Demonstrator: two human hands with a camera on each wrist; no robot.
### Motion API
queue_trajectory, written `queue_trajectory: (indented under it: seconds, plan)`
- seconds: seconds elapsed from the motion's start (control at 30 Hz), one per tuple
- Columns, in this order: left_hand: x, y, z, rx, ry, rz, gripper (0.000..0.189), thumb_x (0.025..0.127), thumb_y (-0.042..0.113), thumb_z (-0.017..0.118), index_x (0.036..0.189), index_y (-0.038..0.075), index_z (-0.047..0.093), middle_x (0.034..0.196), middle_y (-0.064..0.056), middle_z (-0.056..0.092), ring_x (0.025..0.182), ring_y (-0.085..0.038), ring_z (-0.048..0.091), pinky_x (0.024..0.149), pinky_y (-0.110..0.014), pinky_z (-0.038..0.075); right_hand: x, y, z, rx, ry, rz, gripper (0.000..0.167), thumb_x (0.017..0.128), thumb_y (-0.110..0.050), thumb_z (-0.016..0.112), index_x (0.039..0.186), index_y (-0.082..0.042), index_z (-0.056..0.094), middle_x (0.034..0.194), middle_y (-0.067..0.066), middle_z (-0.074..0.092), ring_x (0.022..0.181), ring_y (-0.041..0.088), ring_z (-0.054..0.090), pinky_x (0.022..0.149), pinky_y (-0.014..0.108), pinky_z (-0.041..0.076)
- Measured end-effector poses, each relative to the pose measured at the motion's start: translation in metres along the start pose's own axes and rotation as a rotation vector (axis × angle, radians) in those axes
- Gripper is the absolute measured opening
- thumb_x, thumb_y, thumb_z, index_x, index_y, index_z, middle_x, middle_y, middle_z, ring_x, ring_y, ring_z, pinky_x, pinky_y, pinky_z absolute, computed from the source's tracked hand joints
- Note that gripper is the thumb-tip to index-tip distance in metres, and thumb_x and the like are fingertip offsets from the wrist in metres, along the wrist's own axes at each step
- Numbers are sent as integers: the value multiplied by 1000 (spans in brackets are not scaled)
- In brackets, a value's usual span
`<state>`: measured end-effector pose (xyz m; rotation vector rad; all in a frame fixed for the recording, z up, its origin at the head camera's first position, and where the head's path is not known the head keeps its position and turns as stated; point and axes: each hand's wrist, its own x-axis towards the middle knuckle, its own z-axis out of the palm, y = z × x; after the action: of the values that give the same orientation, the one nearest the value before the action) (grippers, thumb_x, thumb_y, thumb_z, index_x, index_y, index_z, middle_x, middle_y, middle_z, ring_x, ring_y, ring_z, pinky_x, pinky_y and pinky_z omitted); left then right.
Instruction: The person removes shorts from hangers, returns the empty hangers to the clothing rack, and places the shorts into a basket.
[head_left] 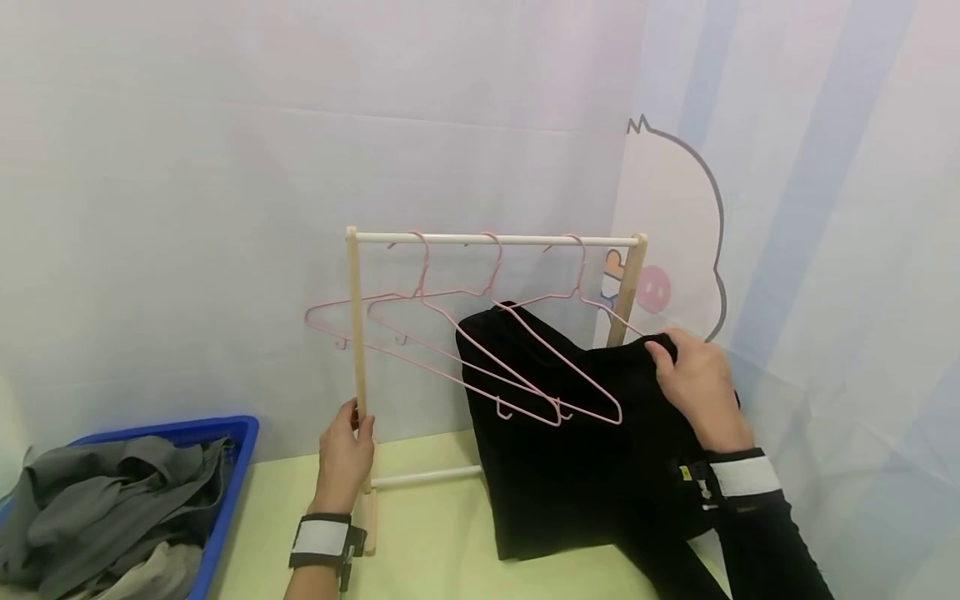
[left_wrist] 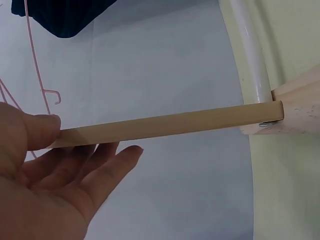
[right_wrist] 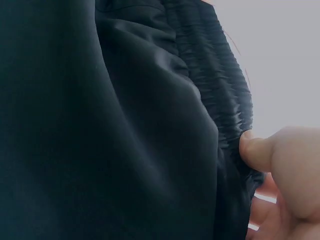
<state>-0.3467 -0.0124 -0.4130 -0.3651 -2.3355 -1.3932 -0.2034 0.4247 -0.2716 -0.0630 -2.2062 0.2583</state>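
Note:
Black trousers with a gathered elastic waistband hang at the rightmost pink hanger, whose lower part the cloth hides. My right hand pinches the waistband at its right corner, thumb on the near side, by the hanger's right shoulder. The left hand holds the left wooden post of a small clothes rack low down, thumb on one side and fingers on the other. Two bare pink hangers hang from the white top rail, overlapping the trousers in the head view.
At the left stands a blue basket with grey clothes and a beige piece in it. A white lower bar runs along the rack's foot on the pale yellow table. Pale curtains enclose the back and right.

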Motion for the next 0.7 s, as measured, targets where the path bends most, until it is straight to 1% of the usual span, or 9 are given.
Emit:
queue_trajectory:
  seconds: [0.07,0.13,0.2,0.3,0.4,0.47,0.6,0.67,0.7]
  plan:
    - [-1,0,2,-9,4,-1,40,108,10,53,143,-9,51,126,-32,64,117,-47,64,93,-59,54,-2,2,-1,-10,-2,-8,29,104,-19,64,80,-7,54,58,8,46,54,31,53,55,45,42]
    - [-3,2,5,-21,10,3,34,107,9,54,137,-8,56,121,-30,66,110,-44,66,89,-57,55,-4,5,-2,-16,-11,5,35,104,-20,63,74,-11,48,55,2,36,51,25,46,55,39,36]
    - [-4,5,8,-22,18,12,27,107,8,55,130,-6,61,116,-27,69,102,-39,68,83,-53,56,-4,9,-5,-24,-19,27,36,104,-23,63,73,-13,48,55,0,36,52,23,43,56,37,34]
    - [-5,11,14,-19,36,30,19,106,5,57,120,-5,65,107,-25,71,88,-34,68,72,-47,55,-5,15,-10,-35,-16,45,34,103,-24,65,72,-15,53,55,0,39,55,24,46,57,38,35]
    - [-4,15,20,-13,43,37,16,105,4,57,114,-5,67,102,-23,72,79,-30,65,65,-40,53,-5,20,-15,-49,-10,73,32,103,-26,65,74,-16,58,55,2,45,56,27,50,54,38,35]
    - [-4,17,23,-19,44,40,16,105,5,57,113,-4,67,101,-23,72,77,-29,64,63,-37,51,-5,22,-17,-59,8,94,29,103,-28,65,77,-15,63,56,6,51,55,29,52,51,39,35]
    - [-3,18,28,-40,39,26,13,105,5,57,109,-2,68,100,-22,72,73,-26,61,58,-32,48,-4,25,-18,-90,77,110,20,102,-29,66,90,-15,75,69,18,67,59,41,60,44,47,39]
    - [-4,19,31,-45,41,22,11,105,4,58,105,-1,67,98,-21,72,71,-25,60,56,-31,47,-2,26,-19,-95,107,109,18,102,-28,66,96,-15,77,75,21,70,60,45,62,43,49,39]
    - [-4,19,32,-46,42,20,10,105,4,58,103,-1,67,96,-20,71,70,-24,59,56,-31,46,-1,26,-21,-99,117,110,19,102,-29,66,95,-15,77,76,22,71,61,47,62,42,49,39]
